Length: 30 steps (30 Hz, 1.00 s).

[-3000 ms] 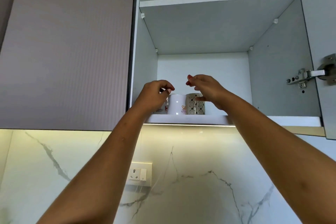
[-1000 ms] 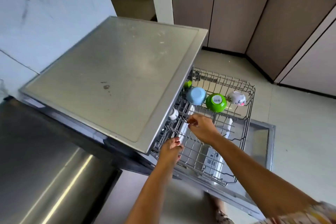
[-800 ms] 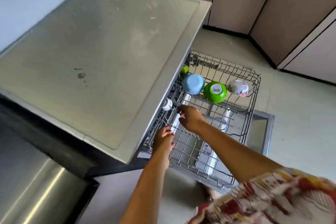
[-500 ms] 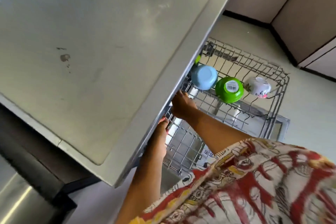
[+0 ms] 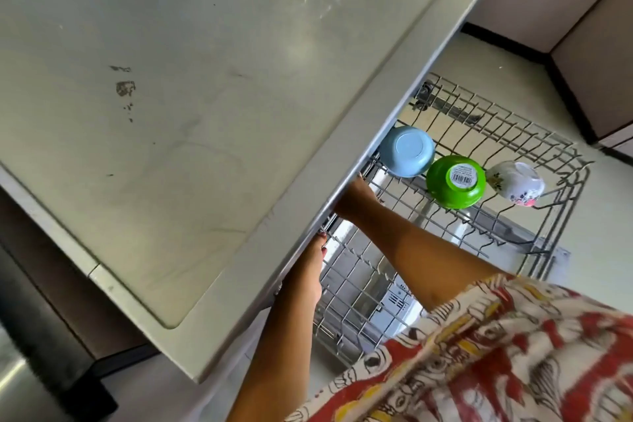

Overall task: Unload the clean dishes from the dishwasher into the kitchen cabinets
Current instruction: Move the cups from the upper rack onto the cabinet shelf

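Observation:
The wire upper rack of the dishwasher is pulled out below the grey worktop. Three bowls sit upside down in a row on it: a blue bowl, a green bowl with a barcode label, and a white flowered bowl. My right hand reaches into the rack under the worktop's edge, just left of the blue bowl; its fingers are hidden. My left hand reaches in lower down, fingers also hidden under the edge.
The open dishwasher door lies below the rack. Brown lower cabinets stand at the right across the pale floor. A patterned red and white sleeve fills the bottom right. A steel appliance front is at the bottom left.
My head has dropped closer to the worktop. Both hands have pushed further in under its edge, so their fingers are now out of sight. The bowls have not moved.

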### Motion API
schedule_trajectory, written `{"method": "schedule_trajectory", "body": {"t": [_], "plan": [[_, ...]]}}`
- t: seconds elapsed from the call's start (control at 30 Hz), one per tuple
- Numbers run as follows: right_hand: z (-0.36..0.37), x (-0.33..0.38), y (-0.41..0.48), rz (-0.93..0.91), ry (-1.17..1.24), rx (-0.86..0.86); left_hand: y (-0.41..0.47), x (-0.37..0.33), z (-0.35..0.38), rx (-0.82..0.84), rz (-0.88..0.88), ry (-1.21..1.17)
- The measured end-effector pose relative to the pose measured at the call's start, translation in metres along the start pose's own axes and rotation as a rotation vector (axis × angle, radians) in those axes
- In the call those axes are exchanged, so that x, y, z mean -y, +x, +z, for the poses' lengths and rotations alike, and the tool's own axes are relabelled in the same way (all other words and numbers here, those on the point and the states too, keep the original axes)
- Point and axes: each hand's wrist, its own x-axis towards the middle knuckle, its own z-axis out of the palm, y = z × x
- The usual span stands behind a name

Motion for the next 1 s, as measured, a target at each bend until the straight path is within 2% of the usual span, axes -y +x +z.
{"method": "schedule_trajectory", "body": {"t": [0.13, 0.27, 0.4, 0.5, 0.57, 0.67, 0.83, 0.9, 1.0], "plan": [[-0.02, -0.005, -0.033, 0.032, 0.359, -0.12, 0.002, 0.01, 0.003, 0.012, 0.196, 0.187], [-0.04, -0.013, -0.088, 0.103, 0.536, -0.077, -0.011, 0.025, 0.0, 0.079, 0.298, 0.179], [-0.049, -0.016, -0.16, 0.146, 0.785, -0.055, -0.042, 0.042, -0.015, 0.26, 0.137, -0.003], [-0.054, -0.012, -0.211, 0.125, 0.91, 0.003, -0.082, 0.05, -0.028, 0.376, 0.021, -0.04], [-0.061, -0.001, -0.246, 0.077, 0.928, 0.047, -0.11, 0.056, -0.041, 0.409, -0.004, -0.075], [-0.078, 0.023, -0.29, -0.019, 0.947, 0.089, -0.15, 0.06, -0.072, 0.543, 0.026, -0.165], [-0.119, 0.096, -0.346, -0.23, 1.016, 0.209, -0.225, 0.047, -0.132, 0.677, 0.266, -0.155], [-0.131, 0.14, -0.358, -0.326, 1.037, 0.166, -0.256, 0.035, -0.159, 0.671, 0.43, -0.183], [-0.143, 0.204, -0.37, -0.429, 1.018, 0.048, -0.297, 0.013, -0.195, 0.641, 0.6, -0.361]]}}
